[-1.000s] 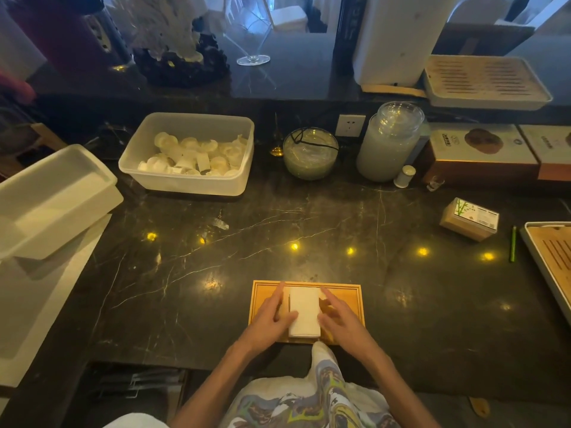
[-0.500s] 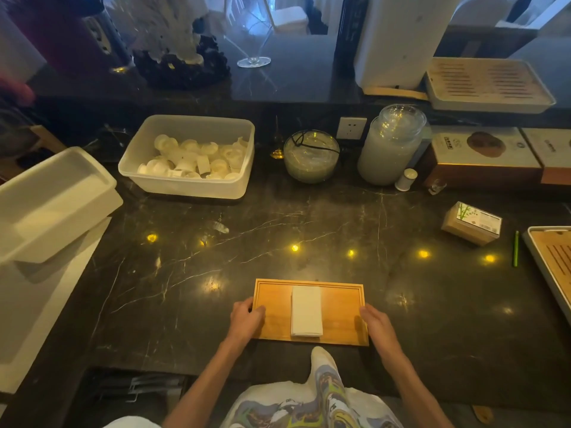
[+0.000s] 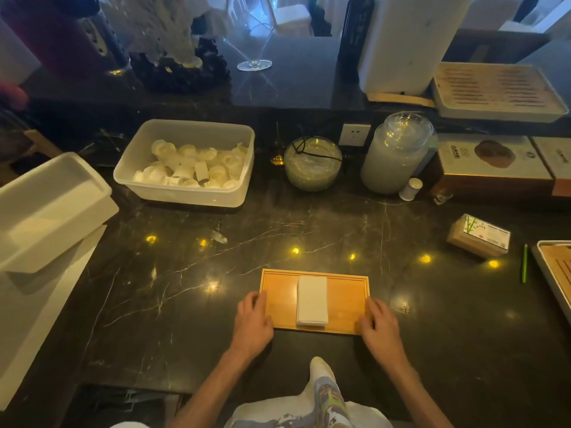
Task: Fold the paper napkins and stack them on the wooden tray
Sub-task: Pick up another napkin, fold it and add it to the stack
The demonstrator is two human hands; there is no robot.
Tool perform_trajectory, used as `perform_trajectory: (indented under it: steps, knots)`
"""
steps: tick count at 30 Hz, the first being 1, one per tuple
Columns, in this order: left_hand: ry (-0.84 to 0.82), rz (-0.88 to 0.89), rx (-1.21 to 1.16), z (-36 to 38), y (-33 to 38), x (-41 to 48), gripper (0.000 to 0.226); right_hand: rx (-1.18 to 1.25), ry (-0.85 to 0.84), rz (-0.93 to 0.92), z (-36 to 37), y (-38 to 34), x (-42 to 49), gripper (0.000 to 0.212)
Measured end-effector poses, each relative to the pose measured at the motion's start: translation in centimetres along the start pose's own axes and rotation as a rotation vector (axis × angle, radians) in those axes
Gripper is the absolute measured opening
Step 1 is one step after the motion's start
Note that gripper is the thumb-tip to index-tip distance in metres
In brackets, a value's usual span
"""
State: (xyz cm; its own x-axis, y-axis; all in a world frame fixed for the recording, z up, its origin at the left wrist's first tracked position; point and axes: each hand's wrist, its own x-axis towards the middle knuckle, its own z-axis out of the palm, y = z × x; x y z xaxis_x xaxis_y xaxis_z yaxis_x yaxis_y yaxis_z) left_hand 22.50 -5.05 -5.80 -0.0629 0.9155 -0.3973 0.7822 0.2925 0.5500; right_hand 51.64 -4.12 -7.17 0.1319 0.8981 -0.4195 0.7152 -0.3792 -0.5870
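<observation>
A wooden tray (image 3: pixel 279 299) lies on the dark marble counter close to the front edge. A neat stack of folded white paper napkins (image 3: pixel 312 301) rests in its middle, long side pointing away from me. My left hand (image 3: pixel 253 322) grips the tray's left end, fingers on the rim. My right hand (image 3: pixel 378 325) grips the right end and covers the near right corner. Neither hand touches the napkins.
A clear tub of rolled white items (image 3: pixel 188 163) stands at the back left, with white plastic bins (image 3: pixel 46 208) further left. A glass bowl (image 3: pixel 312 163) and a glass jar (image 3: pixel 397 152) sit behind. A small box (image 3: pixel 479 239), a green pen (image 3: pixel 524 267) and another tray (image 3: pixel 556 267) lie right.
One second ago both hands pressed on the napkin stack. They have let go of it and moved apart to the tray's two ends, where they stay.
</observation>
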Motion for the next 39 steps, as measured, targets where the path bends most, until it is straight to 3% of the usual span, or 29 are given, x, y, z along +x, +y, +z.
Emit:
perform_trajectory:
  steps: [3, 8, 29, 39]
  knots:
    - [-0.109, 0.128, 0.238, 2.4, -0.6, -2.3, 0.071, -0.361, -0.051, -0.191, 2.1, 0.1, -2.4, 0.063]
    - [-0.220, 0.126, 0.455, 4.5, -0.7, -1.9, 0.085, -0.603, -0.172, -0.202, 3.7, 0.8, -2.3, 0.075]
    - [-0.125, 0.166, 0.516, 0.9, 3.0, 16.0, 0.074, -0.527, -0.095, -0.312, 0.7, -5.7, 15.8, 0.073]
    - [-0.123, 0.186, 0.457, 0.0, 3.6, 18.7, 0.073, -0.463, -0.091, -0.261, 0.7, -7.2, 17.4, 0.076]
